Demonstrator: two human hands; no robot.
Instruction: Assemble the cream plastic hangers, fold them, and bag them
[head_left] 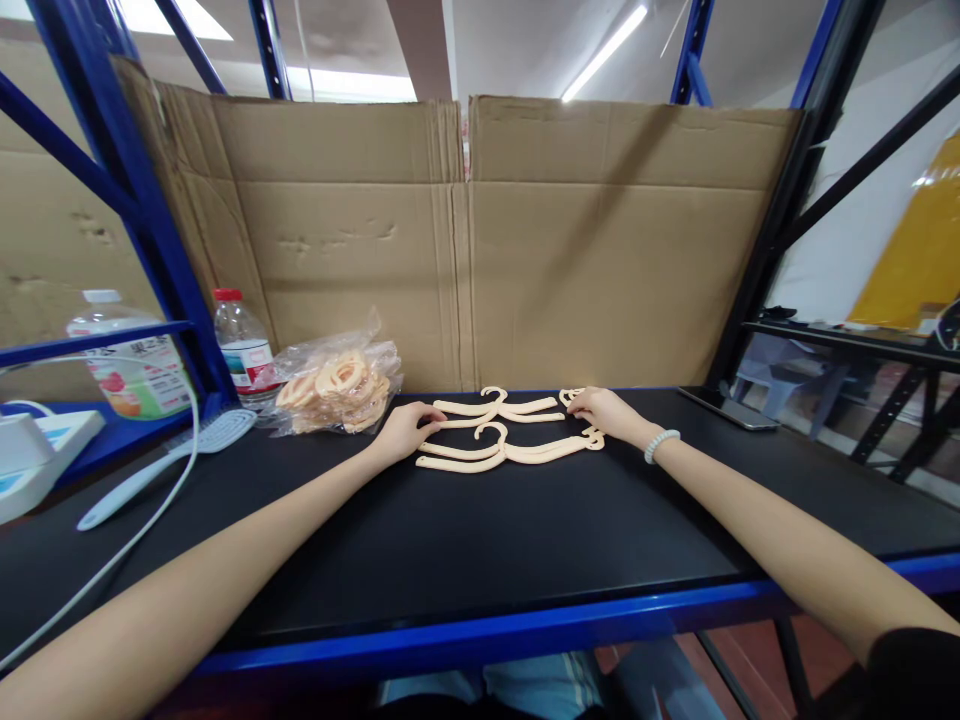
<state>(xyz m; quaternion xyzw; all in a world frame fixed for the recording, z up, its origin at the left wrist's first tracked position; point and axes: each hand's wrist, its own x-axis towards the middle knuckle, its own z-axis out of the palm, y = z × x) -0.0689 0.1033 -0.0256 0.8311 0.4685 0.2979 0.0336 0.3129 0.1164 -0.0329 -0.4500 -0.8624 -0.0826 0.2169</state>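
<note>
Two cream plastic clothes hangers lie flat on the black tabletop, one behind the other. The rear hanger (525, 408) has its hook facing the back, and the front hanger (465, 464) lies nearer to me, its arms looking doubled. My left hand (405, 432) pinches at the left end of the rear hanger. At the opposite end, my right hand (609, 414) has its fingers closed around the rear hanger's right tip, beside a small cream ring piece (568, 396). Another cream ring piece (595, 438) sits at the right tip of the front hanger. My fingers partly hide both ends.
A clear plastic bag (337, 390) of cream ring pieces stands left of the hangers, before a red-capped bottle (244, 345). Further left are a pale hairbrush (169, 465), a white cable and a power strip (52, 455). A phone (727, 408) lies back right. Cardboard (600, 250) walls the rear.
</note>
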